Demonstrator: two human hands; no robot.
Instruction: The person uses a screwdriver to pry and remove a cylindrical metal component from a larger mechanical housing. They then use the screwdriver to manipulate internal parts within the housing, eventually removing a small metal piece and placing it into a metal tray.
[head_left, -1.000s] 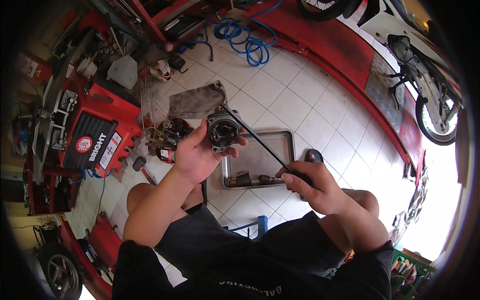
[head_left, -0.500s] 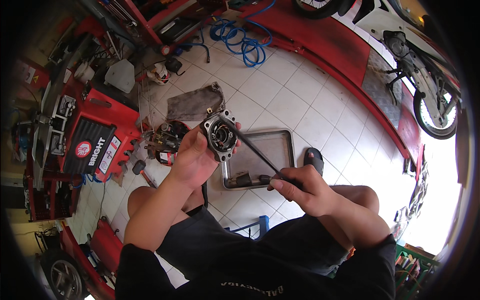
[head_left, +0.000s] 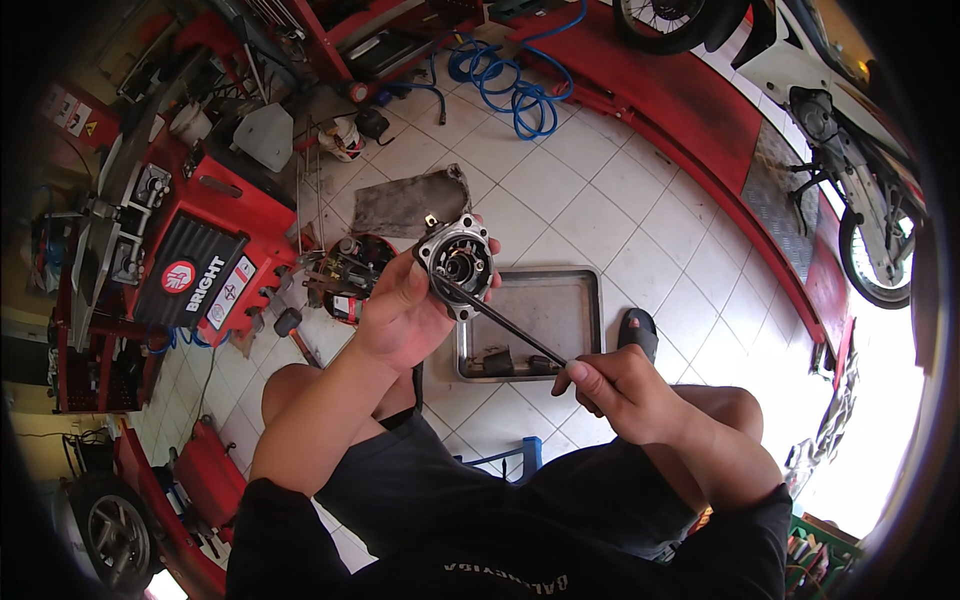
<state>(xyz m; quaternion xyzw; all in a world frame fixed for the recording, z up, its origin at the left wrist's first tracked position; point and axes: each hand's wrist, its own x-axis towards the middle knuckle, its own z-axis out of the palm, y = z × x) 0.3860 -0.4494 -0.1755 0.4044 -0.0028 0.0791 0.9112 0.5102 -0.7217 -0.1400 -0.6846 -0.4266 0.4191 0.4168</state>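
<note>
My left hand (head_left: 405,318) is closed around a round metal housing (head_left: 437,248), with flange holes around its rim and its hollow inside facing up. My right hand (head_left: 622,392) grips one end of a long, thin dark rod (head_left: 515,329); the fist hides that end. From there the rod slants up and left to the housing's lower inner edge. Whether its tip touches the metal I cannot tell. Below the rod lies a shallow metal tray (head_left: 598,310) on the floor, holding a dark cylindrical part (head_left: 492,362) and other small parts.
A grey cloth (head_left: 405,204) lies on the tiles beyond my left hand. Left of that hand are a round container of tools (head_left: 350,275), a hammer (head_left: 290,322) and a red machine (head_left: 205,270). A coiled blue hose (head_left: 520,95), a red lift platform (head_left: 640,100) and a motorcycle (head_left: 830,140) stand farther off.
The rod's far end has gone from the housing's upper rim to its lower inner edge. Both hands still hold their things. The whole view has shifted slightly.
</note>
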